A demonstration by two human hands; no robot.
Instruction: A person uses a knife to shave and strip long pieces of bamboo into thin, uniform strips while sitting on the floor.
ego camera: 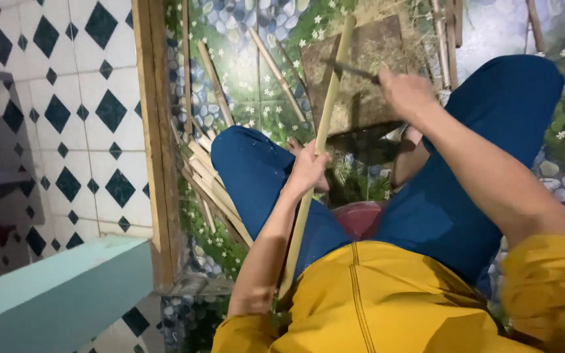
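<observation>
The lower end of the bamboo strip (314, 157) is being hidden between the forearm and the yellow shirt (387, 301), and its middle is being covered by the left hand (307, 171). The blade (351, 69) is being blurred; its handle is being concealed inside the right hand (405, 88), so its kind cannot be told. Part of the wooden block (361, 78) is being covered by that hand. The red stool (359, 217) is being mostly hidden by the blue trousers (452, 196). The right sleeve is being cut off by the picture's edge.
</observation>
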